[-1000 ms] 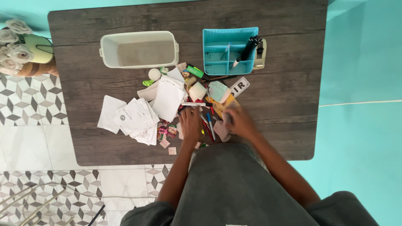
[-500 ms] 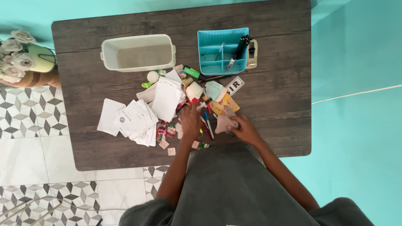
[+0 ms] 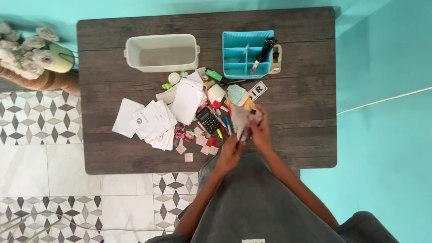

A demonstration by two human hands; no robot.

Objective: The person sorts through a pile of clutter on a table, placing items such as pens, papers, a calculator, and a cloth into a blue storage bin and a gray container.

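A dark wooden table (image 3: 112, 54) carries a heap of papers, pens and small cards. My left hand (image 3: 231, 150) and my right hand (image 3: 260, 130) meet above the table's near edge, both gripping a pale crumpled piece of paper (image 3: 240, 119). A black calculator (image 3: 207, 120) lies just to their left, with several pens (image 3: 223, 122) beside it. White paper sheets (image 3: 150, 118) are spread further left. Small pink and red cards (image 3: 198, 144) are scattered near my left hand.
An empty white tub (image 3: 162, 53) stands at the back middle. A turquoise organiser (image 3: 246, 54) with pens sits at the back right, a tape dispenser (image 3: 275, 58) beside it. A flower pot (image 3: 49, 58) stands left of the table. Patterned floor tiles lie below.
Both hands have drawn back from the heap towards the near edge and lifted the crumpled paper between them. The calculator, covered before, now shows.
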